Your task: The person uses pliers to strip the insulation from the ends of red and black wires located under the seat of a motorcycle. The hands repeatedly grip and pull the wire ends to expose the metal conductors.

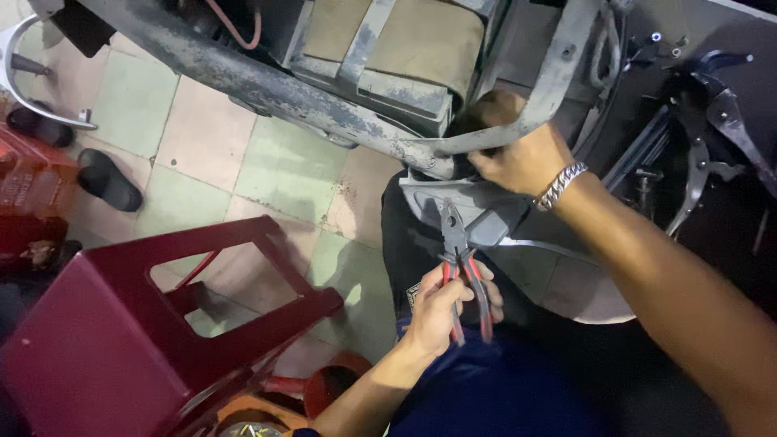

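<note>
Head view, left to right: a dark red plastic stool [105, 324] stood on the tiled floor [275, 178]. Beside it we gripped red-handled pliers [461, 259] in our left hand [441, 311] — fingers wrapped round the handles, nose up against a grey plastic cover [477, 212]. Our right hand [518, 154] — steel bracelet [562, 184] at the wrist — clenched the grimy metal frame tube [267, 81] above.

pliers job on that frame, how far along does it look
Done: nothing finished that shows. In hand: the left hand grips red-handled pliers, nose pointing up at the grey plastic panel, while the right hand clutches the grey metal frame bar where it bends. Left: the pliers' tip sits by the panel, but whether it bites on anything cannot be told.
</note>
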